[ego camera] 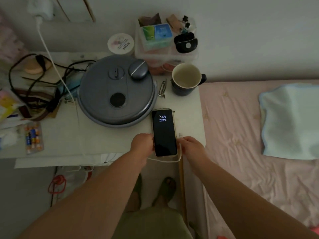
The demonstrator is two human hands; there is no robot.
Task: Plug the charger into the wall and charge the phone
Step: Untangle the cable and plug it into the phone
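A black phone (164, 131) with its screen lit, showing 9:45, lies near the front right corner of the white table (72, 135). My left hand (142, 144) grips its lower left edge. My right hand (189, 145) holds the white cable's end (180, 136) beside the phone's right edge. The white cable (165, 160) loops under the phone's bottom end. A white charger (40, 7) sits in a wall socket at the top left, and its cable (51, 61) runs down across the table.
A round grey lid (103, 94) with a small grey case (138, 69) on it fills the table's middle. A dark mug (186, 80), a clear storage box (165, 40), a white jar (120, 43) and tangled black cords (34, 80) surround it. A pink bed (250, 135) lies to the right.
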